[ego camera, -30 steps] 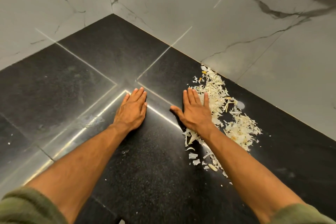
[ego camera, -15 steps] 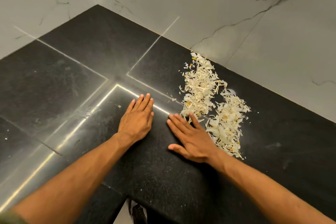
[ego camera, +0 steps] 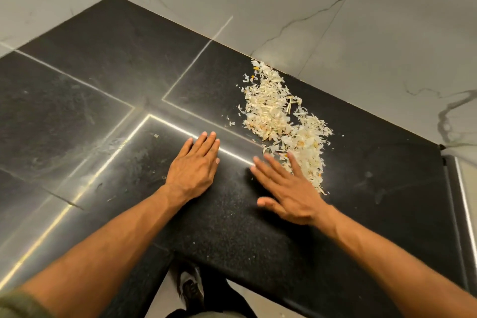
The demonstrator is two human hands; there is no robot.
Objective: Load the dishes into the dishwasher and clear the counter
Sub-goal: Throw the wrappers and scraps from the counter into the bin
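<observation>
While both palms lay flat on the black counter (ego camera: 77, 116), the left hand (ego camera: 194, 165) rested with fingers straight and together. The right hand (ego camera: 289, 193) had its fingers spread and straight, gripping nothing, fingertips touching the near edge of the pale vegetable scraps (ego camera: 281, 116). That heap sat near the marble wall (ego camera: 361, 46).

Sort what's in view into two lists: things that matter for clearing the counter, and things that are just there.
Part of the job:
- scraps, a pale pile on the counter
- counter, black stone
- left hand, flat on the counter
- right hand, fingers straight, beside the scraps

Just there:
- wall, marbled tiles
- shoe, below the counter edge
</observation>
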